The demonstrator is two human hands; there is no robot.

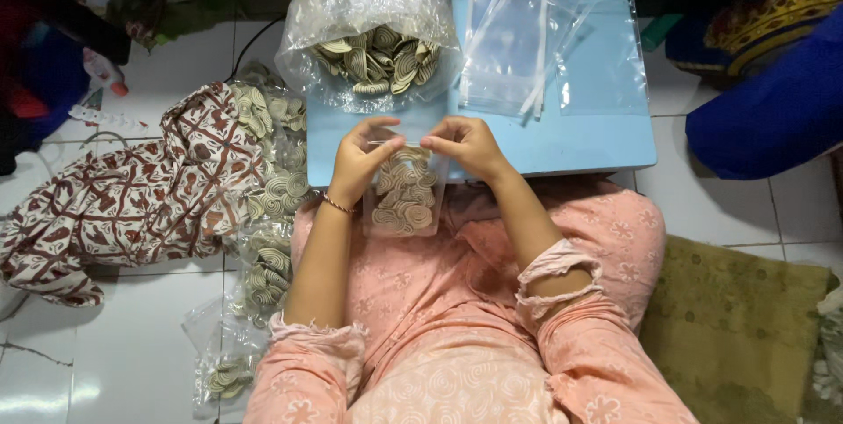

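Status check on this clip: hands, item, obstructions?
Left hand and right hand both pinching the top of a small clear plastic bag of spiral beige snacks. Bag hangs off light-blue table edge. Nothing obstructing.

Both hands (413, 156) pinch, seemingly sealing, a filled small bag (406, 191).

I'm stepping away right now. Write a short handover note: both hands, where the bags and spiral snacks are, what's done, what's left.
Left hand and right hand: both pinch the top edge of one small clear bag, filled with spiral snacks, held at the near edge of the blue table.
Supply: large open bag of snacks on the table's far left; empty bags to its right.
Done: filled bags piled on the floor at left, beside the patterned cloth.
Left: whether the held bag's top is sealed cannot be seen; the large bag looks well stocked.
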